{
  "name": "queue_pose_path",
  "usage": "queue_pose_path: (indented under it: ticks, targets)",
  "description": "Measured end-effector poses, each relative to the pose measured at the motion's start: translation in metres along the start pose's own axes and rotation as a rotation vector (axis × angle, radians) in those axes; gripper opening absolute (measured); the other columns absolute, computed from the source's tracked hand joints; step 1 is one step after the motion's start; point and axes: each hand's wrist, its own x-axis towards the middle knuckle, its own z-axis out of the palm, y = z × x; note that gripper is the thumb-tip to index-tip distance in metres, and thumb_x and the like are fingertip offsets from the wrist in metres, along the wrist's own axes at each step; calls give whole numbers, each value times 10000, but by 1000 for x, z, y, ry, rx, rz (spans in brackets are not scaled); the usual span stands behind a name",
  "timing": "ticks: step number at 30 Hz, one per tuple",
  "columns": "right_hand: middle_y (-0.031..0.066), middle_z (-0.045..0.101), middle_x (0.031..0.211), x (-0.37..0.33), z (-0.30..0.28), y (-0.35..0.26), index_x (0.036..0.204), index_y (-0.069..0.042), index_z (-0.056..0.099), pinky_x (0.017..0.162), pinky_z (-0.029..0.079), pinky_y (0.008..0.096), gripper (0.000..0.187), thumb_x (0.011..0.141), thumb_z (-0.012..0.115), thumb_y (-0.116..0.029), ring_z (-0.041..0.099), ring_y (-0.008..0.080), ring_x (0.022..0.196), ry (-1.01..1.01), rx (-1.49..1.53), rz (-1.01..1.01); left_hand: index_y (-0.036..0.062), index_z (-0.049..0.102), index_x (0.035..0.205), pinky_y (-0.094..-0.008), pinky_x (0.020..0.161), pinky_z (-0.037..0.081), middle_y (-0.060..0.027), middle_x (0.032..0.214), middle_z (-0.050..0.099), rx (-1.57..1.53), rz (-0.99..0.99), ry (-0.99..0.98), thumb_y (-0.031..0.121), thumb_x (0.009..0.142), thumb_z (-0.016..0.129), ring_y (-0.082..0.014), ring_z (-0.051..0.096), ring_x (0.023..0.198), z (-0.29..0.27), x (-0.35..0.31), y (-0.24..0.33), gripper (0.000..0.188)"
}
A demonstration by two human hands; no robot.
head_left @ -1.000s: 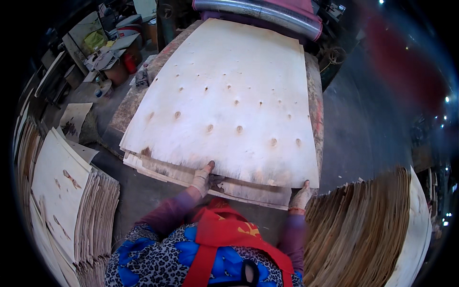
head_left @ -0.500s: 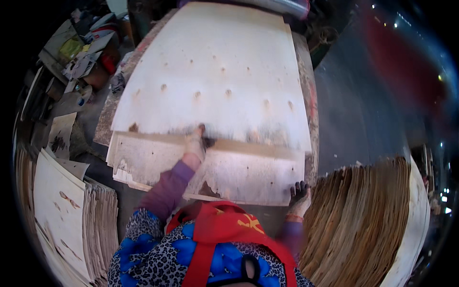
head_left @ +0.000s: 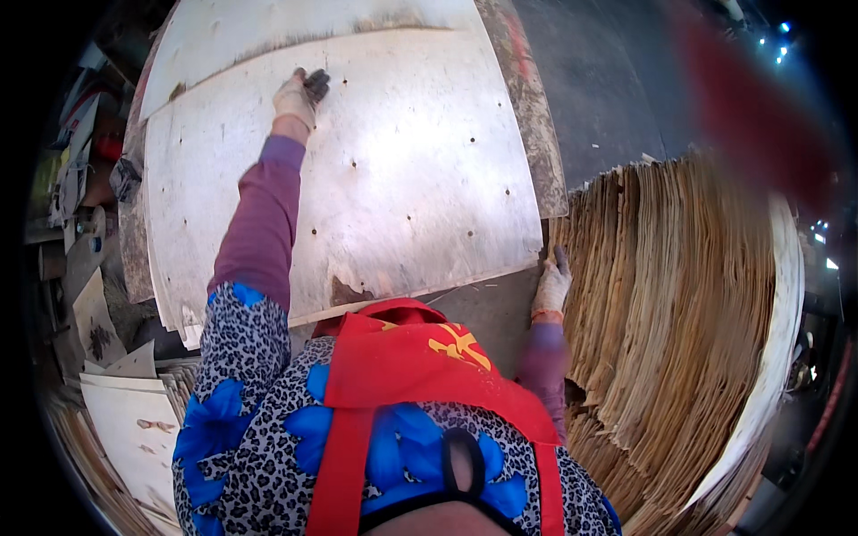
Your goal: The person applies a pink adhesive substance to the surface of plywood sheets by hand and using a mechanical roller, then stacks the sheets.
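On the table lies a large pale wood veneer sheet (head_left: pixel 402 179) with small dark knots and a brown patch near its front edge. Another veneer sheet (head_left: pixel 313 13) overlaps its far part and has a dark-stained edge. My left hand (head_left: pixel 299 98), in a whitish glove with dark fingertips, is over the nearer sheet just short of that edge, fingers apart and nothing visible in them. Low beside the table's right front corner, my right hand (head_left: pixel 554 284), gloved too, has its fingers stretched out next to a tall stack of veneer sheets (head_left: pixel 666 295). Its fingers look empty.
The worn table edge (head_left: pixel 523 98) shows along the right of the sheets. At lower left stand more veneer sheets (head_left: pixel 130 424). Clutter fills the far left, with a crumpled dark item (head_left: pixel 125 179) by the table. Dark floor (head_left: pixel 594 80) lies beyond the right stack.
The overlapping sheet has slid away from me, baring more of the sheet beneath. My left hand has reached farther forward and come off its edge. The view has shifted toward the right stack.
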Motion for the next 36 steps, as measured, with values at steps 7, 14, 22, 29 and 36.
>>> queue_pose_path:
  ticks: [7,14,22,29,36]
  targets:
    - [120,539,1095,17,9,-5,1139,41,506,895,371,288,372,786,547,-69,489,199,1024,-232,24,34,-6,513,1053,-344,649,510,-178,956,615,126,-116,-122,156,873,469,-273,622,782,-51,-132,-23,247]
    - [-3,529,744,-4,22,-82,817,-76,510,610,425,234,141,780,639,-119,505,108,659,-279,301,70,-1,554,1038,-301,739,493,-141,940,628,737,227,32,228,861,520,-219,613,844,-143,-218,-8,291]
    - [50,575,911,-21,33,-128,1092,-45,537,552,417,245,361,784,605,-221,532,134,715,-308,423,113,-20,587,974,-323,781,485,-139,1030,601,606,-298,-741,170,771,585,-230,587,941,-154,-397,-91,277]
    - [96,580,993,-40,33,-202,1024,17,553,767,453,318,335,821,568,-249,573,203,876,-438,636,95,-17,546,1019,-299,631,484,-152,917,621,292,-476,63,677,751,439,-209,615,771,-161,-388,-46,751]
    - [113,558,1030,-25,42,-157,1103,-30,498,805,456,426,376,819,510,-276,551,268,942,-255,541,393,86,433,1186,-334,679,450,-130,1059,542,82,-118,230,581,751,537,-212,554,818,-185,-350,-42,666]
